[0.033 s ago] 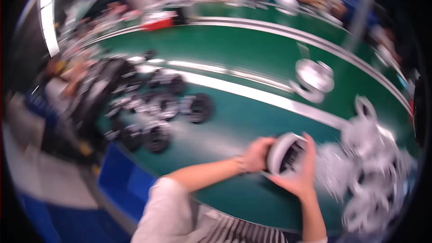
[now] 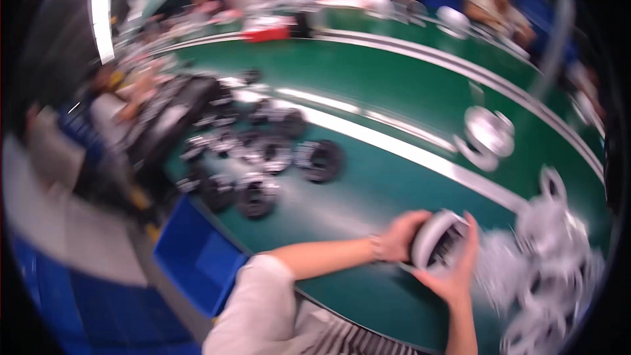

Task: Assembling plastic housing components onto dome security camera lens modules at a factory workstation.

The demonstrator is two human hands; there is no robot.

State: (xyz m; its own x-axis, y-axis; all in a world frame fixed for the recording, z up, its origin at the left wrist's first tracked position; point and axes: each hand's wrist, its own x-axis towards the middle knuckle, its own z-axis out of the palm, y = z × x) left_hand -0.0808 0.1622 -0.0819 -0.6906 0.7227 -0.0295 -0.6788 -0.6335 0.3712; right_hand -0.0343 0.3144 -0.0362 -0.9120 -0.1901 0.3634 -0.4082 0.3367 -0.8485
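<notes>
Both my hands hold a round white housing point(image 2: 434, 242) with a dark inside, tilted on its edge above the green table point(image 2: 355, 204). My left hand point(image 2: 402, 235) grips its black-edged left side. Around the right side curve the fingers and thumb of my right hand point(image 2: 459, 268). Motion blur hides the details inside the housing. Just right of my right hand lies crumpled clear plastic point(image 2: 503, 266), beside a heap of white ring-shaped parts point(image 2: 549, 227).
Several round black parts point(image 2: 322, 161) lie on the table's left. A shiny white part point(image 2: 490, 133) rests on the green strip beyond the pale dividing rail point(image 2: 394, 141). A blue bin point(image 2: 197, 260) stands by the near left edge. Other people point(image 2: 496, 6) sit across the table.
The whole scene has shifted right and slightly down in the picture as my view turns. Both hands keep the same hold on the white housing.
</notes>
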